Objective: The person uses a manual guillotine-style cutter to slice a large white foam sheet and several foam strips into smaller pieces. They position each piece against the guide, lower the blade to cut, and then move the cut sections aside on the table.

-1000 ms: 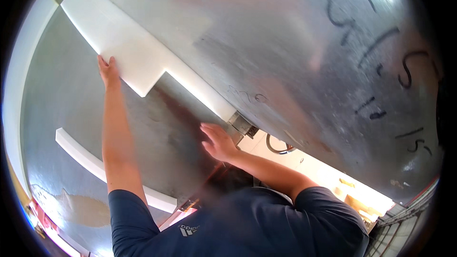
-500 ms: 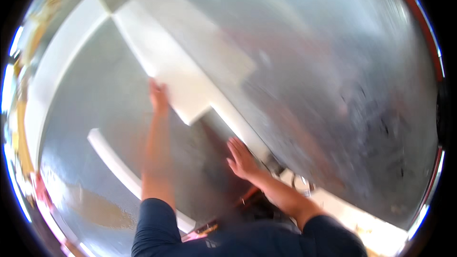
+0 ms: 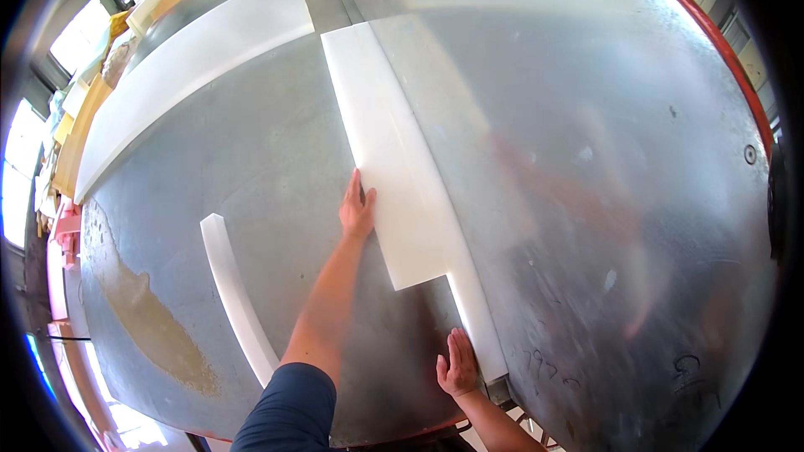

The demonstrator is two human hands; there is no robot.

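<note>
Left hand (image 3: pixel 358 211) lies flat, fingers together and extended, palm pressed against the left edge of a long white foam strip (image 3: pixel 394 167) — nothing is gripped. Right hand (image 3: pixel 458 364) is likewise flat and open, fingers spread slightly, resting at the strip's lower narrow end, just beside the notch where the strip steps inward. The two hands are well apart, one at mid-length, one at the bottom.

The strip runs upward from the right hand, past the left hand, along a seam in a large curved sheet-metal surface (image 3: pixel 603 159). Left of the left forearm lies a narrow curved white strip (image 3: pixel 234 293); farther up-left a broad white band (image 3: pixel 184 67) crosses the metal. Below-left of the left arm — a tan stain (image 3: pixel 151 318). Faint dark hand-written marks (image 3: pixel 544 364) sit just right of the right hand.
</note>
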